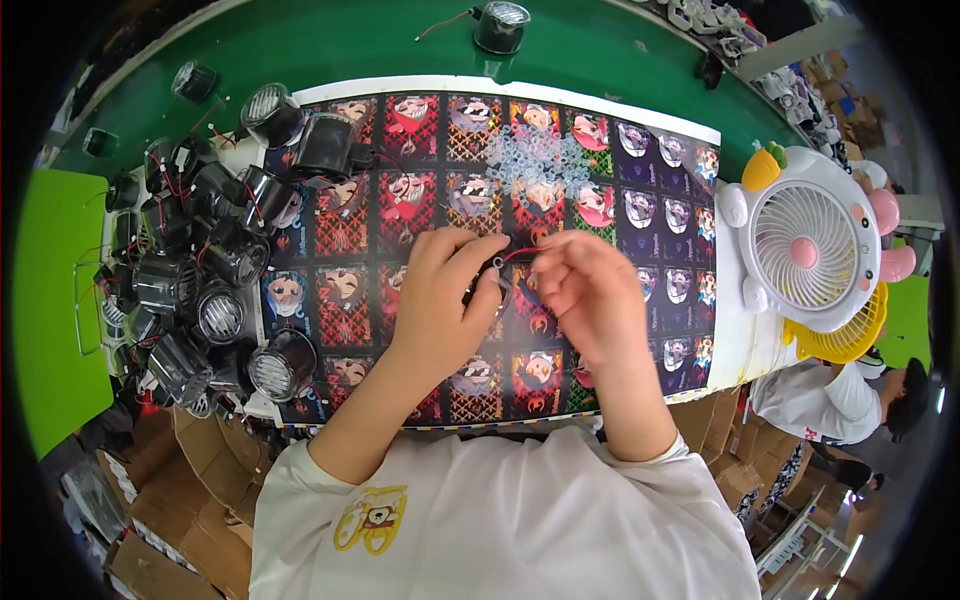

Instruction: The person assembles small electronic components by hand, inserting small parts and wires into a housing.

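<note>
Over the middle of the printed sheet, my left hand point(447, 292) is closed around a dark round part point(506, 294), mostly hidden by the fingers. A small pale ring point(497, 262) shows at the left fingertips. From there a thin red and black wire point(520, 251) runs across to my right hand point(592, 290), whose thumb and fingers pinch it. Just beyond both hands lies a loose pile of small translucent rings point(540, 158) on the sheet.
Many black cylindrical units with clear ribbed ends point(220, 314) are heaped on the left. One more black unit point(501, 27) stands on the green surface point(400, 48) at the back. A white animal-shaped fan point(800, 240) is on the right. Cardboard boxes point(190, 510) lie below left.
</note>
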Available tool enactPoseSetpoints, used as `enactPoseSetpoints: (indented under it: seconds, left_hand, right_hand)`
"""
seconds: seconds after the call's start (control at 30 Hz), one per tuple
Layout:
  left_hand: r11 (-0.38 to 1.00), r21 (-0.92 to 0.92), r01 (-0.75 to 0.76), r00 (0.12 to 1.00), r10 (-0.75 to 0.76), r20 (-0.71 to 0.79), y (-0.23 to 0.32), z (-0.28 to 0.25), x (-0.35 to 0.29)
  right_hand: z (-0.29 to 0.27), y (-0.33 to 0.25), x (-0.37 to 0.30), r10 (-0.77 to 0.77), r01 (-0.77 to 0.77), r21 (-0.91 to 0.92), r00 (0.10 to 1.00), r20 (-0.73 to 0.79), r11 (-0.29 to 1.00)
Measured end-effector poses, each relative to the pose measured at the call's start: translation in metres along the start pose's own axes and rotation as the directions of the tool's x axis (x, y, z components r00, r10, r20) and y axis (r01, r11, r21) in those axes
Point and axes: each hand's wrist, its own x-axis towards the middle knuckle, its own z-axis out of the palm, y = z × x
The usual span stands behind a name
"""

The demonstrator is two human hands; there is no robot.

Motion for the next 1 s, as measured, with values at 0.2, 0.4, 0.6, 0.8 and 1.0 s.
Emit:
enactPoseSetpoints:
  seconds: [0.2, 0.4, 0.6, 0.8, 1.0]
  left_hand:
    - [0.978, -0.139, 0.155, 0.987, -0.147, 0.066, 0.0, 0.001, -0.002]
    - [0.964, -0.215, 0.155, 0.986, -0.136, 0.099, -0.003, 0.002, -0.001]
    - [0.968, -0.195, 0.157, 0.987, -0.146, 0.069, -0.003, 0.004, -0.005]
    - [0.97, -0.183, 0.159, 0.985, -0.144, 0.093, -0.002, 0.004, -0.004]
    - [0.971, -0.191, 0.146, 0.988, -0.134, 0.076, 0.0, 0.01, -0.007]
  right_hand:
    - [0.011, 0.021, 0.001, -0.438, 0.532, -0.746, 0.826, 0.355, 0.4]
    - [0.013, 0.017, 0.001, -0.48, 0.649, -0.756, 0.691, 0.54, 0.085]
    - [-0.037, -0.017, -0.005, -0.567, 0.18, -0.907, 0.73, 0.382, -0.38]
    - [-0.064, -0.017, -0.001, -0.344, 0.315, -0.872, 0.826, 0.447, -0.375]
    - [0.003, 0.008, -0.021, -0.396, 0.566, -0.821, 0.771, 0.499, 0.069]
